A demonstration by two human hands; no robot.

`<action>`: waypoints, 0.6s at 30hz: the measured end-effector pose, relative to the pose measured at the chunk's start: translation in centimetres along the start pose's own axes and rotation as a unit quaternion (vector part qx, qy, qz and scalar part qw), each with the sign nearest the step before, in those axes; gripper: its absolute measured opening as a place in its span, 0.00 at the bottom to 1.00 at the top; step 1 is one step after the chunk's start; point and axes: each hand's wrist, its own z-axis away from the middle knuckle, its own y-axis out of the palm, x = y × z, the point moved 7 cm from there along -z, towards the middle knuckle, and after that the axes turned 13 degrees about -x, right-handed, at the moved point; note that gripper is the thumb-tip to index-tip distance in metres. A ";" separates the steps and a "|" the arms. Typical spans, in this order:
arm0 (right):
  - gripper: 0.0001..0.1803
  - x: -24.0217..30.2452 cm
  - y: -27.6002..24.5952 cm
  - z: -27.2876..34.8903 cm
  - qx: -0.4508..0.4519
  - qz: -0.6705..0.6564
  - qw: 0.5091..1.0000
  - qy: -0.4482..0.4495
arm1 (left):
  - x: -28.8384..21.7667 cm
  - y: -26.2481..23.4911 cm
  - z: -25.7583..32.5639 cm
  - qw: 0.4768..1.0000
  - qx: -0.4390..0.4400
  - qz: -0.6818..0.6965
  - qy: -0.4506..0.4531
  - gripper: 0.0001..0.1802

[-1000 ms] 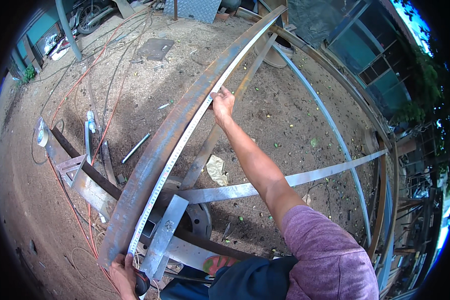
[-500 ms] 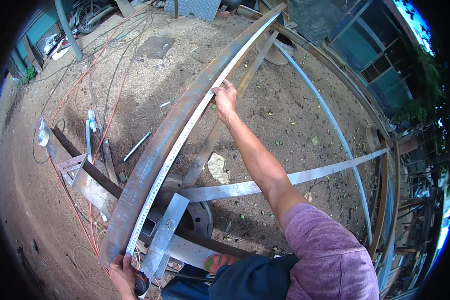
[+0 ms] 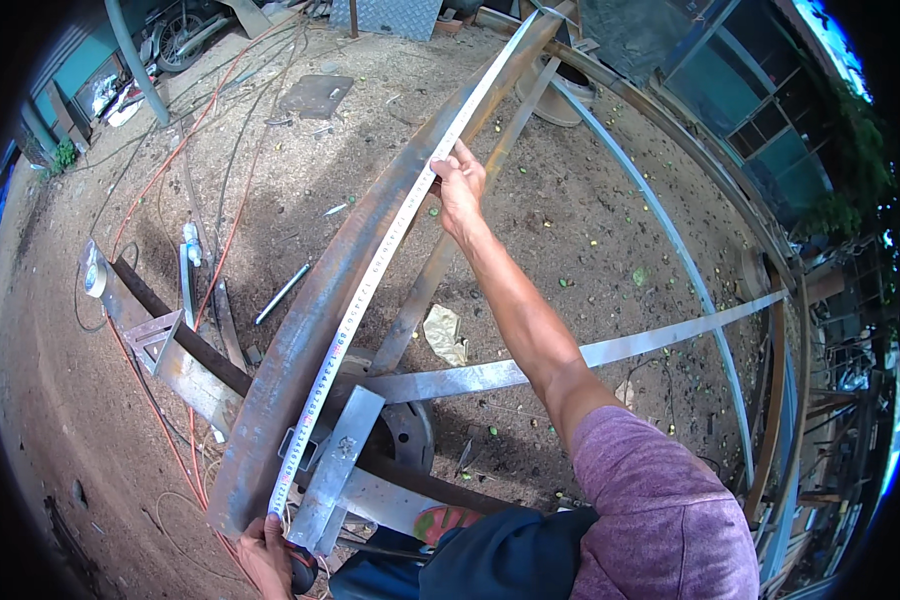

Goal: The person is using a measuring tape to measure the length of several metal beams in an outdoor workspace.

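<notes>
A long rusty steel beam [image 3: 300,350] runs from the lower left up to the far top. Along it stretches the white blade of a tape measure [image 3: 368,285], with its far end near the beam's far tip. My right hand [image 3: 459,190] pinches the blade about midway, thumb on top, beside the beam's right edge. At the near end my left hand [image 3: 262,556] is closed around the blade and the dark tape case [image 3: 302,570], next to the beam's near corner. The left fingers are partly hidden.
A grey steel piece [image 3: 338,465] and a round flanged wheel [image 3: 407,435] lie beside the beam's near end. A flat bar [image 3: 570,358] crosses to the right. A triangular bracket [image 3: 153,338] sits on another steel section. Red hoses [image 3: 232,235] trail over the ground.
The tape blade's far part has swung left, from the beam's right edge onto its top face. My right hand has shifted slightly away from me, still pinching it. My left hand stays at the near end.
</notes>
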 end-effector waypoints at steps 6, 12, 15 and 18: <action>0.36 -0.9 -1.7 1.7 -0.016 0.108 0.993 0.054 | -1.7 0.5 2.7 0.995 0.090 0.016 -0.030 0.19; 0.35 -4.0 -3.9 5.7 -0.034 0.107 0.988 0.107 | -0.1 -1.4 4.0 0.998 0.054 0.017 0.015 0.19; 0.39 -5.9 -6.0 8.9 -0.010 0.137 0.977 0.163 | 0.1 -2.5 4.9 0.994 0.083 0.059 -0.048 0.20; 0.40 -7.9 -7.8 13.3 0.027 0.167 0.962 0.215 | 2.9 -1.2 6.9 0.959 0.187 0.130 -0.166 0.21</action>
